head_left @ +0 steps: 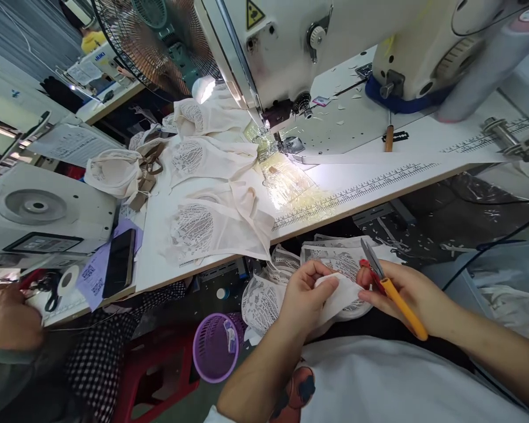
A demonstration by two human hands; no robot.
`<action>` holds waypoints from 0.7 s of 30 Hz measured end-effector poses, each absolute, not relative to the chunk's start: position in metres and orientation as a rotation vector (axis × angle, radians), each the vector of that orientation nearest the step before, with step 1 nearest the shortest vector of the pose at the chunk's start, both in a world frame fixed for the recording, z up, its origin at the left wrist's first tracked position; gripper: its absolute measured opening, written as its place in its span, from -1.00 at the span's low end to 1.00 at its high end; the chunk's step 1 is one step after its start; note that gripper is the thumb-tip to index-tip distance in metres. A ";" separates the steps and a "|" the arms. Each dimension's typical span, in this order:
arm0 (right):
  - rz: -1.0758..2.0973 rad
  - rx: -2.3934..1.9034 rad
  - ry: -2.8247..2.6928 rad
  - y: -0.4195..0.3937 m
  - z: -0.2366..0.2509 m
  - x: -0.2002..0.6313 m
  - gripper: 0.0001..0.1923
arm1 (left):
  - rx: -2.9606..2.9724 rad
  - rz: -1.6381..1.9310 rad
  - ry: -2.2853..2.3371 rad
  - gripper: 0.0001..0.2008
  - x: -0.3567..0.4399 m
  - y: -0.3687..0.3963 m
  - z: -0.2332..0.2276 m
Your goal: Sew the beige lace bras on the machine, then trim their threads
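Over my lap, my left hand [306, 294] is closed, pinching a white bra piece [341, 296] between thumb and fingers. My right hand [423, 296] has scissors [403, 308] with orange and red on the handles tucked in it, the blades pointing up and away from me. Its thumb and fingertip are at the right edge of the same white piece; whether they grip it I cannot tell. More white lace bra cups [264, 299] lie on my lap beneath and behind both hands.
A sewing machine [286, 64] stands on the white table [370, 176], its lamp lit. White lace bras [194, 223] lie left of the needle. A fan [176, 53], phone [119, 264], purple basket [216, 346] and red stool [158, 376] are leftward. Another person's hand [13, 317] is far left.
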State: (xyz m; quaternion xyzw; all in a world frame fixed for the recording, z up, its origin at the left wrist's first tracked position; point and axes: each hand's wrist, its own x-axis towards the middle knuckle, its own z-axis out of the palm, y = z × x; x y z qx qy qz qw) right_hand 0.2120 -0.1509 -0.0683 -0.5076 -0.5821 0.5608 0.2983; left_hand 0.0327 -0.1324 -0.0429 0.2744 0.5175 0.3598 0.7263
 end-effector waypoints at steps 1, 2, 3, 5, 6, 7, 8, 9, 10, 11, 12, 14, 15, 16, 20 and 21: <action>1.472 -1.361 -1.537 -0.150 -0.068 0.210 -0.74 | 0.591 0.802 1.140 -0.63 0.032 -0.133 -0.044; 1.458 -1.370 -1.534 -0.150 -0.067 0.209 -0.74 | 0.581 0.810 1.136 -0.63 0.031 -0.133 -0.045; 1.448 -1.374 -1.532 -0.149 -0.067 0.208 -0.74 | 0.573 0.822 1.130 -0.64 0.031 -0.133 -0.046; 1.447 -1.379 -1.539 -0.149 -0.066 0.207 -0.74 | 0.555 0.844 1.114 -0.67 0.030 -0.132 -0.048; 1.449 -1.383 -1.544 -0.149 -0.066 0.206 -0.74 | 0.543 0.852 1.106 -0.67 0.030 -0.132 -0.048; 1.453 -1.389 -1.547 -0.149 -0.066 0.206 -0.73 | 0.532 0.858 1.101 -0.67 0.030 -0.131 -0.048; 1.458 -1.389 -1.549 -0.149 -0.065 0.206 -0.73 | 0.523 0.863 1.100 -0.67 0.030 -0.131 -0.048; 1.464 -1.381 -1.555 -0.149 -0.065 0.207 -0.72 | 0.516 0.868 1.101 -0.67 0.030 -0.130 -0.048; 1.473 -1.359 -1.577 -0.149 -0.065 0.209 -0.71 | 0.511 0.874 1.100 -0.66 0.029 -0.130 -0.048; 1.475 -1.329 -1.623 -0.149 -0.065 0.212 -0.70 | 0.508 0.880 1.097 -0.66 0.029 -0.130 -0.048; 1.463 -1.296 -1.697 -0.149 -0.065 0.215 -0.69 | 0.506 0.885 1.093 -0.65 0.029 -0.130 -0.049; 1.410 -1.248 -1.902 -0.150 -0.065 0.221 -0.65 | 0.519 0.899 1.094 -0.64 0.028 -0.130 -0.050; 1.376 -1.243 -2.005 -0.152 -0.065 0.224 -0.63 | 0.534 0.909 1.100 -0.65 0.028 -0.131 -0.050; 1.350 -1.249 -2.089 -0.153 -0.066 0.227 -0.62 | 0.552 0.925 1.109 -0.66 0.028 -0.131 -0.051; 1.323 -1.314 -2.239 -0.163 -0.069 0.231 -0.57 | 0.625 0.984 1.109 -0.71 0.029 -0.131 -0.052; 1.329 -1.313 -2.249 -0.165 -0.070 0.231 -0.56 | 0.641 0.991 1.100 -0.72 0.029 -0.131 -0.052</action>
